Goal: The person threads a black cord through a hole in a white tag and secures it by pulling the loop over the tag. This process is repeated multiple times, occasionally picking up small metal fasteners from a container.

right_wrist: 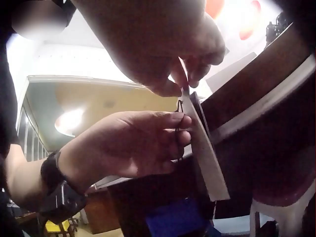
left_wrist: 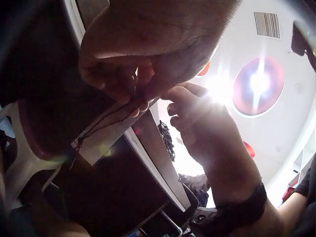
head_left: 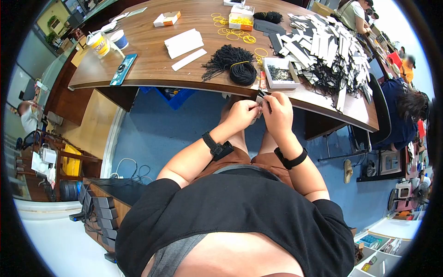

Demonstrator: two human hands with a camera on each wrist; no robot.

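Just in front of the table edge, both hands meet over a long white tag (right_wrist: 211,168) with a thin black cord (right_wrist: 179,133) at its upper end. My left hand (head_left: 243,114) pinches the cord between thumb and fingertips, as the right wrist view shows. Gripping the tag's top end is my right hand (head_left: 280,113), its fingertips right above those of the left. In the left wrist view the tag (left_wrist: 106,136) slants downward with strands of cord along it. Fingers hide the spot where cord and tag meet.
A black cord bundle (head_left: 242,74) and an open white box (head_left: 295,83) of small pieces lie near the edge. To the right spreads a heap of corded tags (head_left: 323,48). Blank white tags (head_left: 183,43), yellow rubber bands (head_left: 249,39), a phone (head_left: 123,69) and cups (head_left: 99,45) lie beyond.
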